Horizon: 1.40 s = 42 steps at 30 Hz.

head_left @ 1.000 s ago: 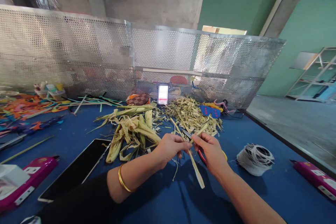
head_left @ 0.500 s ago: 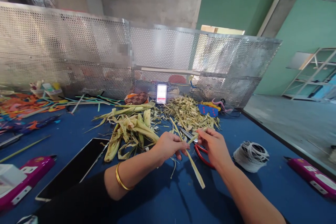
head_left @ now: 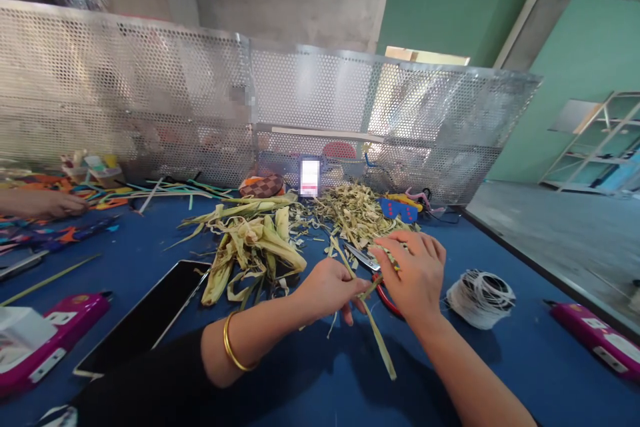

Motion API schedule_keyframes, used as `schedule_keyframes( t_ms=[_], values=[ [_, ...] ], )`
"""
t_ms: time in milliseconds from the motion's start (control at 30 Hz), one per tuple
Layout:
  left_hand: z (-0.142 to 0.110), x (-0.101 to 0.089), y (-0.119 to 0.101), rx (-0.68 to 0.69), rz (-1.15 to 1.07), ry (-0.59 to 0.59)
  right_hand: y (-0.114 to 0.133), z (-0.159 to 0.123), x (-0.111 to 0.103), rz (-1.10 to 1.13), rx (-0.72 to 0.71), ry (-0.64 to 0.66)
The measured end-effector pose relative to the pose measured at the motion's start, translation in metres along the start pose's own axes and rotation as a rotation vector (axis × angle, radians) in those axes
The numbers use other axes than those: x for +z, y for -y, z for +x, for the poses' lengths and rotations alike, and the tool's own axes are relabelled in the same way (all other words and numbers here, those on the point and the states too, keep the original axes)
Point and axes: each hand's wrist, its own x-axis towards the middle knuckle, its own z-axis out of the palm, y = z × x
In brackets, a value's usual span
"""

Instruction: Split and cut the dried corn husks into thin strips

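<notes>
My left hand [head_left: 333,288] pinches a long, pale corn husk strip [head_left: 381,341], which runs slantwise through the fingers and hangs toward me. A short greenish end sticks out at the pinch, toward the other hand. Just to the right, my right hand [head_left: 413,273] is raised with its fingers apart and nothing visible in them. Below and behind it lie red-handled scissors [head_left: 384,295], partly hidden by that hand, with blades pointing away to the left. Whole dried corn husks [head_left: 255,247] are heaped to the left, and shredded husk pieces [head_left: 353,217] are piled behind the scissors.
A ball of white string [head_left: 480,299] stands at right, with a purple power strip [head_left: 597,337] beyond. On the left lie a black-screened tablet [head_left: 145,313] and another power strip [head_left: 60,340]. Another person's hand [head_left: 55,201] rests over colourful scraps. A perforated metal screen [head_left: 320,93] stands behind.
My right hand has let go of the short husk end and opened, fingers lifted. My left hand keeps its pinch on the strip. Another person's hand has come in at far left.
</notes>
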Motion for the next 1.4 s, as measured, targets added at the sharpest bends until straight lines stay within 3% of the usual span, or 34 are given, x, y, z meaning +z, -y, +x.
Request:
schedule_keyframes(
  t_ms=[67,133,233,333,433,500,633,733,833,933,1067,1400],
  values=[
    [-0.001,0.002,0.001,0.017,0.047,0.017,0.007,-0.001,0.000,0.007,-0.074,0.095],
    [0.000,0.004,0.004,0.033,0.072,0.073,0.013,-0.002,0.003,0.133,-0.056,0.253],
    [0.000,0.009,0.010,0.010,0.092,0.199,0.018,-0.003,0.007,0.409,0.107,0.467],
    [0.001,0.011,0.012,-0.032,0.073,0.246,0.021,-0.003,0.008,0.624,0.328,0.532],
    [0.003,0.007,0.009,-0.075,0.001,0.184,0.020,-0.004,0.005,0.691,0.419,0.458],
    [0.005,0.002,0.006,-0.109,-0.088,0.109,0.019,-0.006,0.002,0.627,0.377,0.365],
    [0.011,-0.008,0.000,-0.182,-0.310,-0.080,0.017,-0.011,0.000,0.326,0.054,0.220],
    [0.013,-0.009,0.000,-0.205,-0.462,-0.188,0.019,-0.012,0.002,0.130,-0.217,0.207],
    [0.014,-0.007,0.002,-0.217,-0.559,-0.243,0.025,-0.013,0.003,-0.037,-0.388,0.183],
    [0.015,-0.005,0.003,-0.216,-0.607,-0.247,0.031,-0.015,0.004,-0.173,-0.455,0.148],
    [0.013,-0.007,0.001,-0.212,-0.693,-0.194,0.034,-0.020,0.007,-0.274,-0.417,0.095],
    [0.012,-0.018,0.000,-0.234,-0.796,-0.002,0.029,-0.019,0.007,-0.233,-0.321,0.051]
  ],
)
